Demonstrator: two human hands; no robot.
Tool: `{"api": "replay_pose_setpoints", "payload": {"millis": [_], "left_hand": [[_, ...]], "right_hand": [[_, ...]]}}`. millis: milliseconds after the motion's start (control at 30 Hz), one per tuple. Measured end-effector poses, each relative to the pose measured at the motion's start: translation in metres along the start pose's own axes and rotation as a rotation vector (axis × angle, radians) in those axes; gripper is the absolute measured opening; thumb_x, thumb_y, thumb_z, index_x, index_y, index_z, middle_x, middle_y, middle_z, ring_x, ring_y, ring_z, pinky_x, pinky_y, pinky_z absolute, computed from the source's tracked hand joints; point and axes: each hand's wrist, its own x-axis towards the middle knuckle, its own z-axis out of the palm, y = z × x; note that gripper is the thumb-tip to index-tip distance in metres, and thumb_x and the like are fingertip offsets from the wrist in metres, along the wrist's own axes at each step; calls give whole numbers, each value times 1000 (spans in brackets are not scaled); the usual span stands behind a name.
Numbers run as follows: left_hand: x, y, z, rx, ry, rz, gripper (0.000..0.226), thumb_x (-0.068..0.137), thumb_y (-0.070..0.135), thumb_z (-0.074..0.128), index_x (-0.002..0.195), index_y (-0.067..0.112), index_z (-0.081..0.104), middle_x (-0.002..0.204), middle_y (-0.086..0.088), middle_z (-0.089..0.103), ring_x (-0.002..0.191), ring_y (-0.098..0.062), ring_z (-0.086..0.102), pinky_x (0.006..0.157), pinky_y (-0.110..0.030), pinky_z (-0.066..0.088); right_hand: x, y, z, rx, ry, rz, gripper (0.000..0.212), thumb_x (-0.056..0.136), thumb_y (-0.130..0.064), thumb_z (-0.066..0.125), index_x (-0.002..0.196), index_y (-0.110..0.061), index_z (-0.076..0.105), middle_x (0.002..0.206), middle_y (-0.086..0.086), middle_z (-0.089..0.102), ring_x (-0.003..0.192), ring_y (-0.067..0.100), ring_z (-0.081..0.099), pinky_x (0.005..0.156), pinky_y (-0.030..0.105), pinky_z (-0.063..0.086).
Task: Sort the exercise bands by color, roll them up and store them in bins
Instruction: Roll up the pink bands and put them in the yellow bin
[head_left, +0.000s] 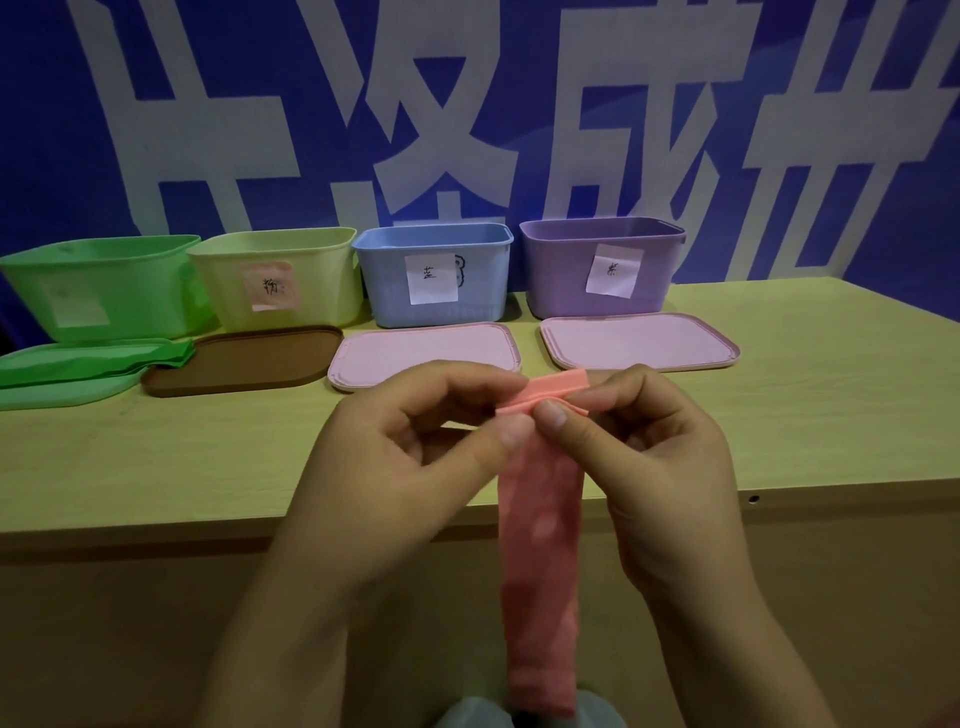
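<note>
Hands: two, both pinching one pink elastic exercise band (540, 545). Its folded top end is held between thumb and fingers of the left hand (415, 457) and the right hand (660, 467), in front of the wooden table edge (156, 525); the rest hangs straight down between the wrists.

Bins, four, are lined up at the back of the table: green plastic bin (98, 286), pale yellow bin (280, 278), blue bin (434, 275), purple bin (602, 265). A paper label is seen on each.

Lids, four, are laid flat in front: green lid (52, 387), brown lid (244, 361), two pink lids (426, 356) (639, 340).

Folded green bands (104, 361) are laid on the green lid; the count cannot be told.
</note>
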Motion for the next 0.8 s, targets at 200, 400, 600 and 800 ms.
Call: {"api": "replay_pose_setpoints", "payload": {"millis": [200,400,600,800], "left_hand": [[-1,-3,-1,102,84,60,29,68,10,69,88,32,72,80,15,72,79,-2,68,71,-10,49],[-2,-3,-5,130,72,98,34,69,8,69,82,39,72,81,16,71,81,-4,67,72,-10,49],[-1,-6,-4,19,58,48,29,69,6,67,84,31,73,78,13,71,76,-1,66,68,-11,49],[0,-14,-5,-105,10,-14,21,67,7,69,86,17,72,77,9,71,74,-1,63,66,-12,49]], "right_hand": [[1,-1,-3,-25,-94,-81,26,63,-7,75,75,-28,65,76,-4,67,74,10,64,65,20,51],[2,-5,-9,-135,-173,-45,21,65,-15,75,80,-29,71,79,-1,71,76,12,67,65,21,52],[0,-4,-5,-34,-157,-21,16,62,-13,79,69,-24,69,71,-3,68,70,8,64,61,18,50],[1,0,-5,42,-145,46,11,61,-13,72,67,-22,69,69,-3,66,70,7,63,62,16,50]]}}
